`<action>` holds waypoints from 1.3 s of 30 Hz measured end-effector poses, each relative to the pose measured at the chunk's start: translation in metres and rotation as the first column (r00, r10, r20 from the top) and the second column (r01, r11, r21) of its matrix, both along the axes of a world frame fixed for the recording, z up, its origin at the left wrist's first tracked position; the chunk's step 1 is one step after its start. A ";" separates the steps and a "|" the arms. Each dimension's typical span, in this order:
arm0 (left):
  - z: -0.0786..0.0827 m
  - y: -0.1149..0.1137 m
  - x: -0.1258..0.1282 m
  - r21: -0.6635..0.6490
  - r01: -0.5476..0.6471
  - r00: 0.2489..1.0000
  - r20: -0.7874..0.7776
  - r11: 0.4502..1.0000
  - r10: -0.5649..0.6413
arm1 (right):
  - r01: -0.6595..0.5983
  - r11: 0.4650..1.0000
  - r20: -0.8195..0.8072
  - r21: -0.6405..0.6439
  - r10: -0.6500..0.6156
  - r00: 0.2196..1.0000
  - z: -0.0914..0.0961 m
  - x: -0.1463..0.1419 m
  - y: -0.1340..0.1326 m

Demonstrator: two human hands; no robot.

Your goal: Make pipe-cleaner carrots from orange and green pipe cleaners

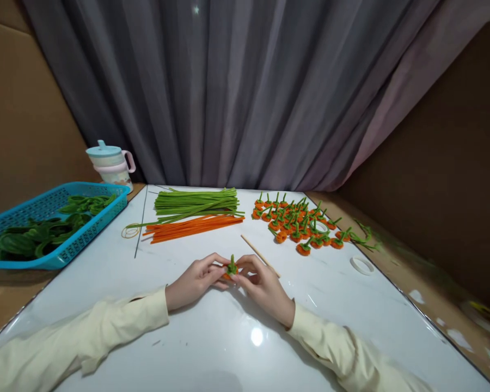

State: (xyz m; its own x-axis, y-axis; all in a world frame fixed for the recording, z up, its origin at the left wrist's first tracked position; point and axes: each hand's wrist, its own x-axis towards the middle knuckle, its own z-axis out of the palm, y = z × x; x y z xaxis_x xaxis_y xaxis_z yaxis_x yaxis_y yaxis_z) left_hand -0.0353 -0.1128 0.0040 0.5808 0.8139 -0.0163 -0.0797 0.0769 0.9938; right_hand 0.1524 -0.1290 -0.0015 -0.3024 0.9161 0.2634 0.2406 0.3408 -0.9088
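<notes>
Between my hands is a small pipe-cleaner pumpkin (231, 268), orange below with a green top and an upright green stem. My left hand (196, 280) pinches its left side with the fingertips. On its right side, the fingers of my right hand (265, 286) are closed on it too. My fingers hide part of the orange body. A thin wooden stick (259, 255) lies just behind my right hand. Farther back are a bundle of green pipe cleaners (196, 202) and a smaller bundle of orange pipe cleaners (196, 227).
Many similar orange pumpkins (296, 233) with green stems cluster at the back right. A white tape roll (362, 265) lies near the table's right edge. At left stands a blue basket (61, 256) holding green looped pieces, with a lidded cup (112, 163) behind it. A grey curtain (228, 98) closes off the back.
</notes>
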 end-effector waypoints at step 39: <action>0.001 0.009 -0.001 -0.030 0.103 0.983 -0.147 0.994 -0.107 | -0.075 0.996 0.140 -0.052 0.082 0.987 0.005 0.000 0.000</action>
State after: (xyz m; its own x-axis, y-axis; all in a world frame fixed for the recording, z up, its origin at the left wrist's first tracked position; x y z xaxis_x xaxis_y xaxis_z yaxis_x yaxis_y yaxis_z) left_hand -0.0364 -0.1041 0.0046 0.6528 0.7470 -0.1261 0.0776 0.0996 0.9920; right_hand 0.1528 -0.1290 0.0039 -0.4049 0.8984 0.1702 0.3427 0.3217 -0.8826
